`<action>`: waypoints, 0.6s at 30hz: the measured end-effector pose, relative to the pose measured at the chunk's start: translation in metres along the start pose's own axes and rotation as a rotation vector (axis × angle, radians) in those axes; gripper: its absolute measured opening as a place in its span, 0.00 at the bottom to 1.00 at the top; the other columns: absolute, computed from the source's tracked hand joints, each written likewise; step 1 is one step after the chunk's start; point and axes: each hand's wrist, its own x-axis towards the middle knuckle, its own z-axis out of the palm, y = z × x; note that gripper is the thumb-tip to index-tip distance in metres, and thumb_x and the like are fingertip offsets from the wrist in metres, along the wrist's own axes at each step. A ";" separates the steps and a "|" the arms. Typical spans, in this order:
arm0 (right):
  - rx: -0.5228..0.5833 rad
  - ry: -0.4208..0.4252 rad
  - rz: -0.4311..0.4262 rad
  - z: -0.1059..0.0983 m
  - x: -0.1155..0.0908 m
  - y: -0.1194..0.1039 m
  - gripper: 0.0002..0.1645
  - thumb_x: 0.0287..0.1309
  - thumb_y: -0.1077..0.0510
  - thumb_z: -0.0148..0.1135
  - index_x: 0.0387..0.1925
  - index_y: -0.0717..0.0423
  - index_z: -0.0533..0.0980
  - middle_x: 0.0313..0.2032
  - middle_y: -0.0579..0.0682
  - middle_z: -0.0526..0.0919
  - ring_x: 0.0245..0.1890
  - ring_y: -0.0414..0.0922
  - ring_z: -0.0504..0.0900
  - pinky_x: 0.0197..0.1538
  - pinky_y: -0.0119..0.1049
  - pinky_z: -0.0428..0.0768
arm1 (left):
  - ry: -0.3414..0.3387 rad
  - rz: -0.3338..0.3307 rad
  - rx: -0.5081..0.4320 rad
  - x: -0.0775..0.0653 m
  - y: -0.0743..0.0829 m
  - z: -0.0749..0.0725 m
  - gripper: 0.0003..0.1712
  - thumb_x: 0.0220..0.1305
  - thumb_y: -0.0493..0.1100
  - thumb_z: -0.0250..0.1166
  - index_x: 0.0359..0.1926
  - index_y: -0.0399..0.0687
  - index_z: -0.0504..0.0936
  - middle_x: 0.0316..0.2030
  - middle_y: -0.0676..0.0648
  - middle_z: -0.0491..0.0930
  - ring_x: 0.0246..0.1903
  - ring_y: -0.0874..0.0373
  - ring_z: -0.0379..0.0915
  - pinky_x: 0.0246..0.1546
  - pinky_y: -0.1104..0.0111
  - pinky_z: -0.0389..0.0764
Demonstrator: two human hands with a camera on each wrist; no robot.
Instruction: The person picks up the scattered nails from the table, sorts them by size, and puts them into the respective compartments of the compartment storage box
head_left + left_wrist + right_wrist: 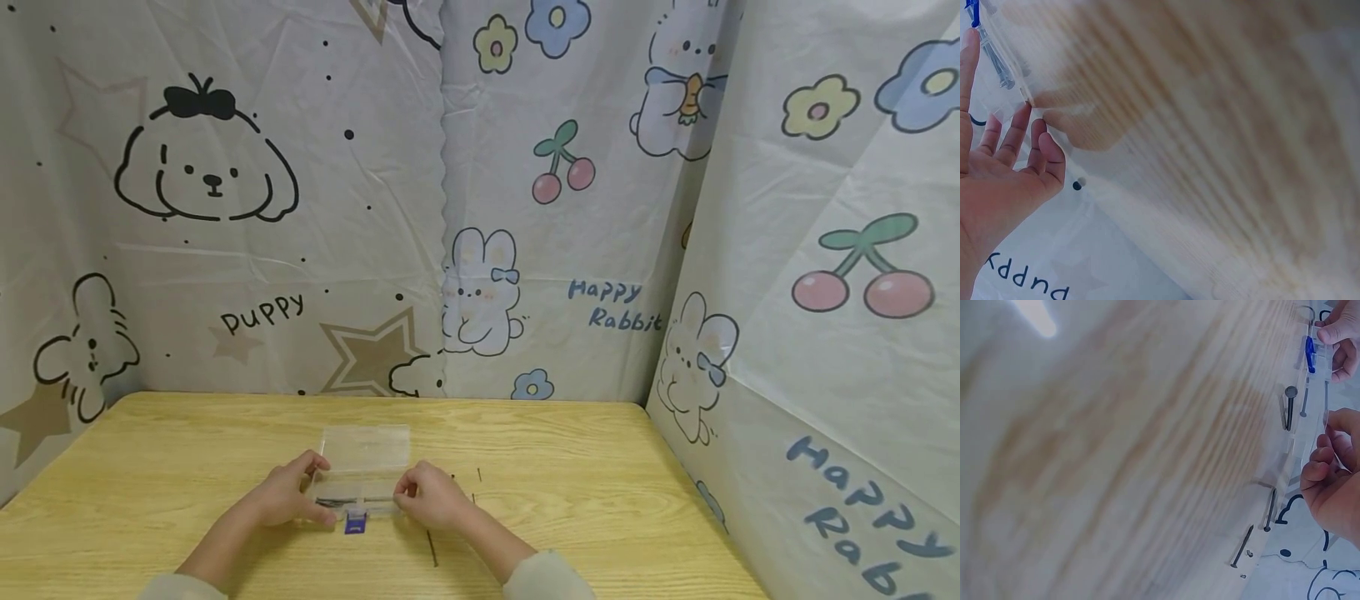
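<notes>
A clear plastic box [378, 488] lies on the table with its lid [366, 447] raised at the back. On its front hangs a blue latch [356, 523]. Several dark nails [335, 502] lie inside, toward the left end. My left hand [288, 493] holds that end, thumb at the front corner and fingers farther back. At the right end, my right hand [435, 495] has thumb and forefinger together, pinching a thin grey nail [1326, 395] over the box. The fingers partly cover where the nail is gripped.
Right of the box, a long nail [432, 548] and smaller nails [479, 474] lie loose on the wooden table [600, 492]. The right wrist view also shows tiny metal pieces [1249, 554]. A patterned cloth [360, 250] hangs behind the table and at its sides.
</notes>
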 end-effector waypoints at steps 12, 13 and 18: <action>0.006 -0.005 0.009 -0.001 0.000 -0.002 0.06 0.58 0.57 0.60 0.28 0.53 0.80 0.26 0.40 0.69 0.25 0.32 0.65 0.29 0.25 0.67 | 0.006 -0.004 0.001 0.001 -0.002 0.001 0.48 0.32 0.55 0.79 0.53 0.41 0.66 0.53 0.35 0.70 0.54 0.31 0.64 0.51 0.42 0.69; 0.010 -0.004 0.013 -0.001 0.000 -0.002 0.06 0.58 0.57 0.60 0.28 0.53 0.80 0.26 0.40 0.70 0.25 0.32 0.65 0.29 0.25 0.67 | 0.008 -0.004 0.001 0.001 -0.002 0.001 0.48 0.32 0.55 0.79 0.53 0.41 0.66 0.53 0.35 0.70 0.54 0.31 0.64 0.51 0.42 0.69; 0.037 -0.002 0.033 -0.003 -0.002 -0.002 0.06 0.58 0.54 0.62 0.29 0.51 0.81 0.27 0.39 0.70 0.25 0.33 0.66 0.28 0.26 0.67 | 0.013 -0.005 0.001 0.001 -0.002 0.001 0.48 0.32 0.55 0.79 0.53 0.41 0.67 0.52 0.36 0.71 0.54 0.33 0.64 0.52 0.43 0.69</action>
